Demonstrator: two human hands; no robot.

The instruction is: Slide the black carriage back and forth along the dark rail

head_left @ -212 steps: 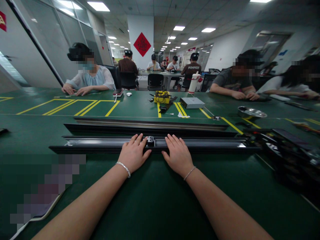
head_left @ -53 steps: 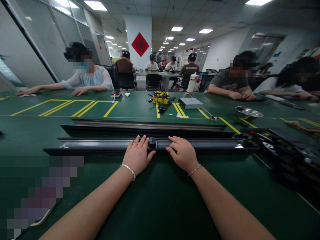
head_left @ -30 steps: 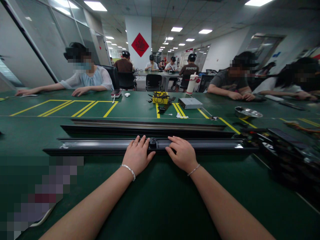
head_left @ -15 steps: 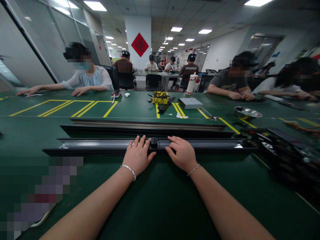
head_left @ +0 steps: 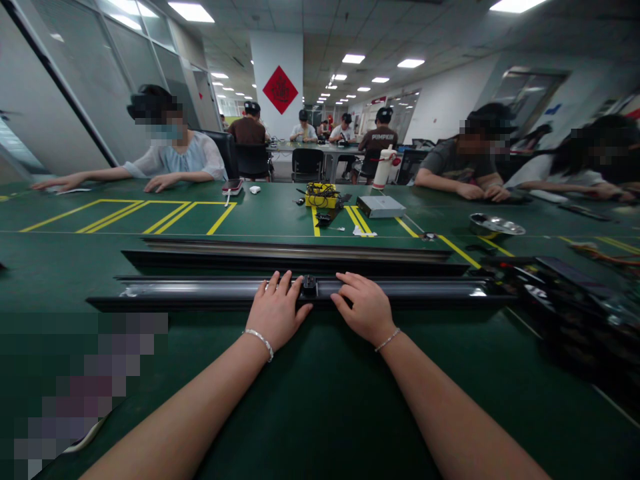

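Observation:
A long dark channel-shaped rail lies across the green table in front of me. Near its middle sits a small black block, set into the channel. My left hand rests on the rail just left of the block, fingers spread and thumb pointing right. On the other side, my right hand lies on the rail with its fingers stretched out, a short gap away from the block. Behind this rail is a second long dark rail, parallel to it and untouched.
Beyond the rails are a yellow basket of cables, a grey box and a metal bowl. Dark equipment crowds the right side. Yellow tape lines mark the green table. Several people sit around.

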